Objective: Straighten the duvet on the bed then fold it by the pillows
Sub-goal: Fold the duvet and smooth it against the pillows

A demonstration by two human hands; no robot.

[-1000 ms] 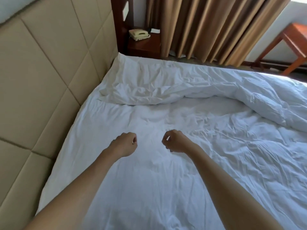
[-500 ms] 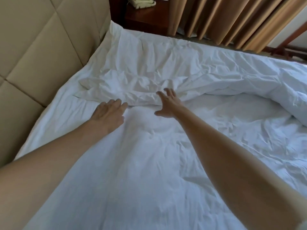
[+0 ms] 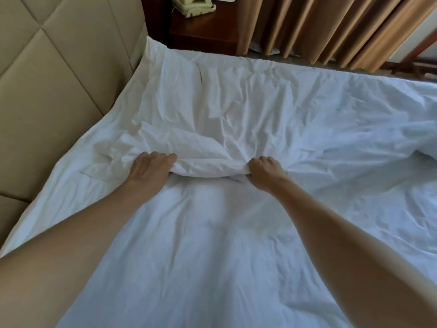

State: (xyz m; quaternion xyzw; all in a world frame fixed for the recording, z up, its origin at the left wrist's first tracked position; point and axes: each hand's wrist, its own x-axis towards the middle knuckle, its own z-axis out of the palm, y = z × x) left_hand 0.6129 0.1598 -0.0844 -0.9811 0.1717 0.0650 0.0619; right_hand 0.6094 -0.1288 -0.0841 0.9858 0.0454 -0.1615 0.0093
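Observation:
A white, wrinkled duvet [image 3: 248, 107] lies bunched across the far half of the bed, its near edge folded over on the white sheet [image 3: 201, 256]. My left hand [image 3: 151, 168] grips that folded edge at the left, fingers curled under the fabric. About a forearm's width to the right, my right hand [image 3: 264, 172] is closed on the same edge. Both arms reach forward over the bare sheet. No pillows are visible.
A tan padded headboard [image 3: 54, 74] runs along the left side. Beyond the bed stands a dark wooden nightstand [image 3: 203, 31] with a cream telephone [image 3: 194, 4]. Brown curtains [image 3: 319, 24] hang at the back. Part of a wooden chair [image 3: 416, 60] shows at far right.
Both hands went from loose fists above the sheet, to reaching open toward the duvet edge, to closing on it. The view has moved closer to the duvet.

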